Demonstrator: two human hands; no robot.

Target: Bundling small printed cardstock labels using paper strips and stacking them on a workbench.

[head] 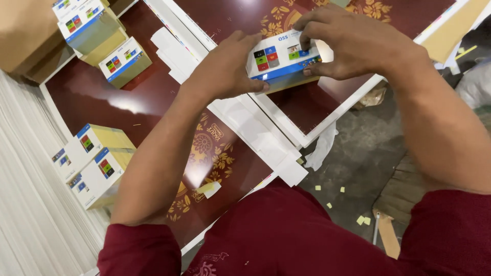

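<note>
Both my hands hold one small white box with a blue stripe and coloured squares, above the dark red patterned board. My left hand grips its left end, thumb along the lower edge. My right hand covers its right end, fingers pressing on the top face. The box's underside looks yellow-brown.
Finished boxes of the same kind lie at the left edge and at the top left. White cardboard strips run across the boards. A second red board lies under my hands. Paper scraps litter the grey floor.
</note>
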